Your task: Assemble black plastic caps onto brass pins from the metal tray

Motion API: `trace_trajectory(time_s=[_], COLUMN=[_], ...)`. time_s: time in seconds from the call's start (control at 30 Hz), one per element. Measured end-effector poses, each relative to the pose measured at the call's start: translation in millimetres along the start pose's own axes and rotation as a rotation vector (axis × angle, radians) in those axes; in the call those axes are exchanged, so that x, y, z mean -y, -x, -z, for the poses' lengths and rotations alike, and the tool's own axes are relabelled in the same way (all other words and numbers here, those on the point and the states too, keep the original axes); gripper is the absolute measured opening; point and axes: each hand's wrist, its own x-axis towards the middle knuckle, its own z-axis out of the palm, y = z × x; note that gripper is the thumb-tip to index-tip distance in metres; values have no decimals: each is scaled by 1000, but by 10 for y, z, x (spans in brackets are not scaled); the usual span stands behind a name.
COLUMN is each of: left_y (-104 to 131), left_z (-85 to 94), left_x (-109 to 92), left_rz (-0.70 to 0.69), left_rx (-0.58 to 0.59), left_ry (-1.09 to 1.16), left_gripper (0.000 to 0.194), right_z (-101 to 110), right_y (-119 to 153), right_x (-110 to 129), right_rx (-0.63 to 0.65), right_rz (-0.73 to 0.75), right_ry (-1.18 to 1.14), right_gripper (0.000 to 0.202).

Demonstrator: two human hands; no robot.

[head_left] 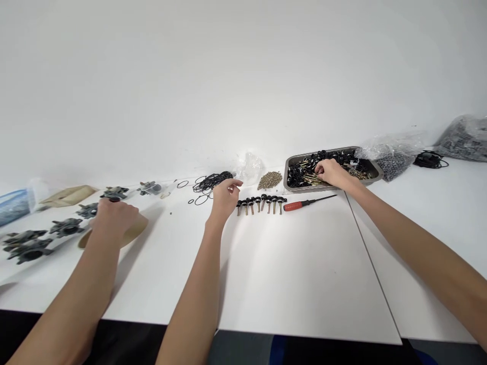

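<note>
white bench before you: the row of black-topped pins lies just right of your left hand, half curled, grip unclear; farther, your right hand, fingers bent, dips into the metal tray, hold hidden.

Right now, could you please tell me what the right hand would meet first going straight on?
The right hand would probably meet the golden pieces in the tray first; it may already touch them, as depth is unclear.
</note>
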Motion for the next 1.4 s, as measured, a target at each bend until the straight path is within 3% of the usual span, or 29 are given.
trace_trajectory(time_s=[0.2,0.33,0.5,0.8,0.93,1.17,1.4], left_y=[109,207,238,242,281,402,428], left_z=[-173,-273,-321,-315,-364,-508,-580], left_x=[-348,-496,-499,-459,-485,-643,-669], left_rz=[-257,-369,-357,-355,-375,-484,-448], left_rx=[58,133,178,148,151,185,117], left_ry=[32,34,37,31,56,182,316], left_gripper=[25,27,29,28,26,36,20], right_z=[112,58,-43,-16,72,53,74], right_y=[39,71,68,60,93,284,318], right_x=[241,225,101,83,218,660,695], right_rx=[-98,63,139,34,-1,352,440], right_rz=[106,54,18,-35,22,208,265], right_ry=[-161,-56,-57,-76,-204,-550,-635], right_gripper=[15,14,18,31,32,32,32])
